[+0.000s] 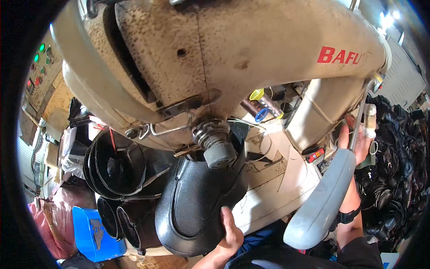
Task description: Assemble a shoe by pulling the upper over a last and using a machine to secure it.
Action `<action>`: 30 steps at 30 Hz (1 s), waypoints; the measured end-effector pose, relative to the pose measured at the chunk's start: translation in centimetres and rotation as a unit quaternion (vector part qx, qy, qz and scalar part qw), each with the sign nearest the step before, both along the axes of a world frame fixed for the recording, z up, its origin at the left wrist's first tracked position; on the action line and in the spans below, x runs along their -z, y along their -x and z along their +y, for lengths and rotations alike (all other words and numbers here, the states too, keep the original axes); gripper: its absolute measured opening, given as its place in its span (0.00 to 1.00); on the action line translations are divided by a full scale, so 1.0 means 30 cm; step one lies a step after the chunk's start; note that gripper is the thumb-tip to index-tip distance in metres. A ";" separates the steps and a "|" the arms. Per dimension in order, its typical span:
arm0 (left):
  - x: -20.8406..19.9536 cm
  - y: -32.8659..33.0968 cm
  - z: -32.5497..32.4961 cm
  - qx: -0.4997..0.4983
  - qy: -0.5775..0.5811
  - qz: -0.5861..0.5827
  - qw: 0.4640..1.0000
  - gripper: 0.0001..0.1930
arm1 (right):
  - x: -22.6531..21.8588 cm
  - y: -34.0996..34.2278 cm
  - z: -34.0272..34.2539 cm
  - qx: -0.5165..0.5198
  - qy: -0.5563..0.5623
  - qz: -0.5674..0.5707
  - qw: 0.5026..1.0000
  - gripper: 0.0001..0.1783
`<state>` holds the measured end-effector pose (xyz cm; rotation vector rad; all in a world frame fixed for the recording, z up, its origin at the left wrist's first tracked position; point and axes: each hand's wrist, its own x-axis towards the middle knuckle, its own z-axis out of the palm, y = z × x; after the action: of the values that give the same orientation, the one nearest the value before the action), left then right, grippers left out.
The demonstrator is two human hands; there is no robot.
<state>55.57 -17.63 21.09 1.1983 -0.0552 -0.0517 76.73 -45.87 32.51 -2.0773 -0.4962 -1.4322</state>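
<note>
A black leather shoe upper [195,201] with a stitched toe seam sits under the head of a large beige sewing machine [251,49]. My left hand [228,237] grips its lower right side. The thumb lies on the leather, and the other fingers are hidden beneath. Just above the upper is a grey knurled knob [219,154] with a spring, and the needle area is hidden. My right hand [358,148] reaches up by the machine's right end, its visible fingers stretched out and apart. A metal gooseneck and a grey lamp-like handle [320,201] partly cover that hand and forearm.
Black shoe parts [118,166] and a blue bin [96,233] are at the left. Thread spools [257,110] and a red cutter-like tool [316,155] lie behind the machine bed. Black pieces [394,179] are heaped at the right. Another person's arm [53,219] shows at far left.
</note>
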 end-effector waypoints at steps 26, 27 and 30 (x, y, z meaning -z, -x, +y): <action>-0.006 -0.039 -0.051 -0.004 -0.060 -0.046 0.997 0.23 | -0.107 0.150 0.619 -0.422 -0.050 0.356 0.832 0.12; -0.006 -0.043 -0.058 -0.006 -0.057 -0.048 0.997 0.23 | -0.109 0.146 0.620 -0.419 -0.049 0.355 0.834 0.12; -0.012 -0.060 -0.063 -0.014 -0.055 -0.054 0.997 0.23 | -0.098 0.131 0.625 -0.437 -0.100 0.365 0.816 0.11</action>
<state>57.36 -19.51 21.46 1.3115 -0.1307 0.0349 72.80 -27.11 35.44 -1.6607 -0.7704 -0.1133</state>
